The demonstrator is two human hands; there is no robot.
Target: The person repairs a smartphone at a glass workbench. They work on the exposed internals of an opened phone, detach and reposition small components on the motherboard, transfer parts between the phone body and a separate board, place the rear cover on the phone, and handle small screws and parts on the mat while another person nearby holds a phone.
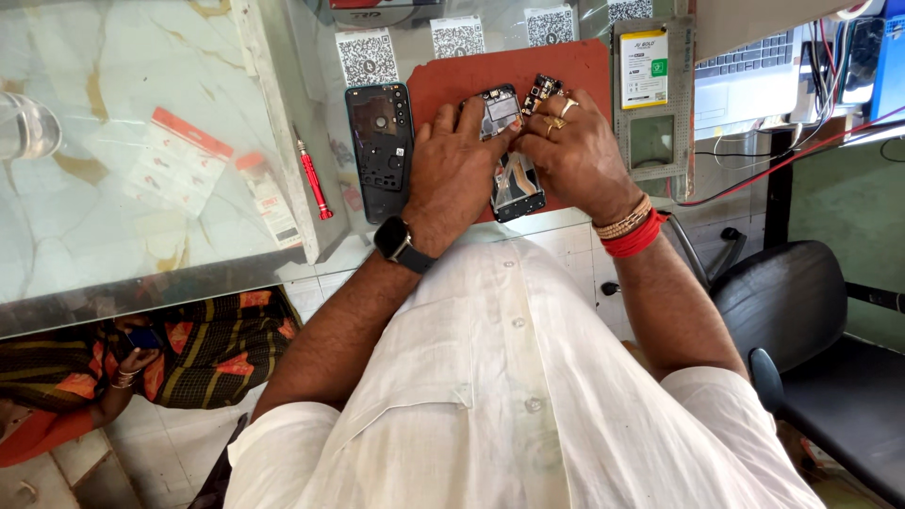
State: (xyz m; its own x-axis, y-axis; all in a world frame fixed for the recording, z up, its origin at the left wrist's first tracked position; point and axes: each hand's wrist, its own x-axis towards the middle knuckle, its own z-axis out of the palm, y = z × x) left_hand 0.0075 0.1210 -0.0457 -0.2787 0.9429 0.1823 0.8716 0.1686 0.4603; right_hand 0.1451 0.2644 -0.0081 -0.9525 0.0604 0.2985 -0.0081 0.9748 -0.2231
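Here is the opened phone [516,179], lying face-down on the red work mat [443,80], right at the near edge of the glass counter [123,203], and both hands are on it. It sits squarely between them, its upper end tucked under the fingertips, its lower end poking out toward the person's white shirt [509,377].

The left hand [455,170] lies flat over the phone's left side, fingers stretched forward and only slightly spread, the index finger pressing near the top of the exposed frame. A dark smartwatch [400,242] rides the wrist. The right hand [570,151] curls in from the other side, fingers bent and close together, tips meeting the phone's upper right corner beside a small dark circuit board [543,91]; whether it pinches that board or just touches it, I cannot tell. Rings on the fingers, red and beaded bangles [630,229] at the wrist.

Just left of the left hand, the phone's black back cover [381,151] lies inner side up, partly off the mat. Further left, a red screwdriver [312,179] rests on the counter's edge strip, near a small red-capped bottle [266,200] and a white-and-red packet [179,160]. To the right of the right hand, a grey tray [653,104] carries a phone battery [644,68], with a laptop [749,80] and red and black cables [801,151] beyond. A black office chair [811,320] stands at the right; below the counter, another person in patterned cloth [198,353] sits on the floor.
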